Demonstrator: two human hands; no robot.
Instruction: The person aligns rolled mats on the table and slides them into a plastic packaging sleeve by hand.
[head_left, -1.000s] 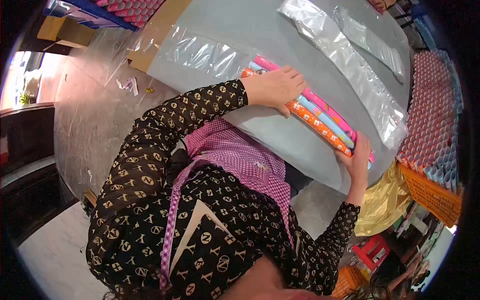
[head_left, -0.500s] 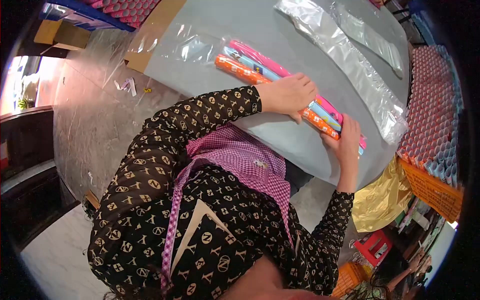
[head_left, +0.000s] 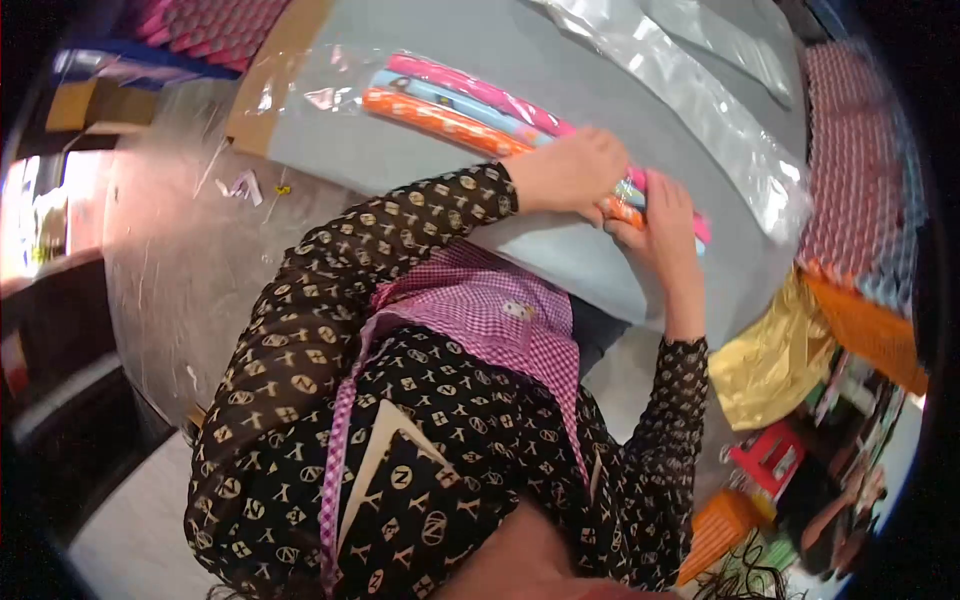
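Observation:
Three rolls lie side by side in a clear plastic sleeve [head_left: 325, 75]: a pink roll [head_left: 470, 88], a light blue roll [head_left: 440, 99] and an orange patterned roll [head_left: 430, 122]. Near their middle, my left hand [head_left: 578, 172] wraps over them with bent fingers. My right hand [head_left: 667, 222] grips the bundle close to its right end, thumb on the orange side and fingers over the pink side. A short stretch of the rolls shows between the hands, and the pink and blue ends stick out beyond my right hand.
On the grey table [head_left: 400, 170] lie long clear plastic sleeves [head_left: 700, 100]. Many stacked rolls [head_left: 855, 170] stand at the right above an orange crate [head_left: 865, 325]. Gold sheeting [head_left: 770, 365] hangs nearby, with a red stool [head_left: 768, 458] below. Part of another person [head_left: 835, 515] shows bottom right.
The rolls have shifted left in view, with more of their left part showing. My hands are closer together, the right one having moved toward the left. The whole view has also shifted slightly.

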